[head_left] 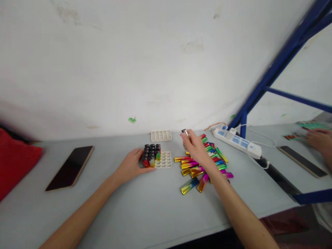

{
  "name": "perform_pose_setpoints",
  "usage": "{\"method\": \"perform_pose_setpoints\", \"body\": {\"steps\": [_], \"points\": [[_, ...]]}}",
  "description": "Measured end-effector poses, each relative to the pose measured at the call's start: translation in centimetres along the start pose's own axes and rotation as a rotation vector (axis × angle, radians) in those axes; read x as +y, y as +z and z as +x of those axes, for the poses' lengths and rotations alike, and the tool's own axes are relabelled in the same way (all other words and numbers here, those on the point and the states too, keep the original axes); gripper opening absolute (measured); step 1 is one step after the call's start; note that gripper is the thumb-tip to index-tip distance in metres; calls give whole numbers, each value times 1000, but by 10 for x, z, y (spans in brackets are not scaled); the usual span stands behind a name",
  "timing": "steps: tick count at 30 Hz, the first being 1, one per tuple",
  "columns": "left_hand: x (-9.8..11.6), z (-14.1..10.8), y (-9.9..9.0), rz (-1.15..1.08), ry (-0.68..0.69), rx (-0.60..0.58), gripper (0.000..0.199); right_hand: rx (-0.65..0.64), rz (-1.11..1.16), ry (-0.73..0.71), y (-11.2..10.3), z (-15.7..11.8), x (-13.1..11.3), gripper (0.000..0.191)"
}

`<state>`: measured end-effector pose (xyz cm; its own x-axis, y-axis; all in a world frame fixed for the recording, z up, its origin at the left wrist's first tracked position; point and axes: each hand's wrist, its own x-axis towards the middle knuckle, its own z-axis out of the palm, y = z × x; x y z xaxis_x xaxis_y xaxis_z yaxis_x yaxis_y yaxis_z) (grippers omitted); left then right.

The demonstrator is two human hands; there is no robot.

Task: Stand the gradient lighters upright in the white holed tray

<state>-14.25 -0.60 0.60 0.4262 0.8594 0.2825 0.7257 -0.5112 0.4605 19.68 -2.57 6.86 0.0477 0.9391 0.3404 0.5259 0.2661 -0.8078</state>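
My left hand [133, 162] is curled around the left end of a white holed tray [166, 159], thumb along its front side and fingers at the back. Several lighters [150, 154] with black tops and coloured bodies stand upright in the tray's left part; the holes on its right show bare. Up and to the right, my right hand [193, 145] pinches a single lighter [185, 131], its dark and silvery end poking out past the fingers. Below and beside that hand lies a loose heap of shiny gradient-coloured lighters [192, 171], partly hidden by my forearm.
Against the wall sits a second white holed tray [161, 135]. A phone [70, 168] lies at left near red cloth [15, 162]. On the right are a power strip [237, 141] with cables, a blue metal frame [261, 90], another phone [302, 160] and another person's hand [320, 138].
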Motion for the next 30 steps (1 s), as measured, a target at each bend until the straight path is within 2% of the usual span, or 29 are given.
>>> {"method": "perform_pose_setpoints", "body": {"steps": [3,6,10,15,19,22,26,30], "points": [[0,-2,1,-19,3,-9,70,-76,11,-56,43,-10,-26,52],[0,-3,2,-33,6,-4,72,-139,22,-45,60,-25,-34,60],[0,-4,2,-42,-6,-18,71,-186,44,13,63,-36,-30,65],[-1,-5,3,-50,-9,-8,73,-185,22,122,70,-34,-22,54],[-2,-5,3,-54,-11,-12,71,-191,20,128,74,-33,-17,52],[-1,-5,2,-58,-8,-10,69,-186,31,84,71,-35,-19,54],[3,-4,0,-48,-6,-32,68,-217,10,-35,61,-38,-22,41],[5,-3,0,-31,-1,-39,73,-269,-191,-238,49,-41,-18,36]]}}
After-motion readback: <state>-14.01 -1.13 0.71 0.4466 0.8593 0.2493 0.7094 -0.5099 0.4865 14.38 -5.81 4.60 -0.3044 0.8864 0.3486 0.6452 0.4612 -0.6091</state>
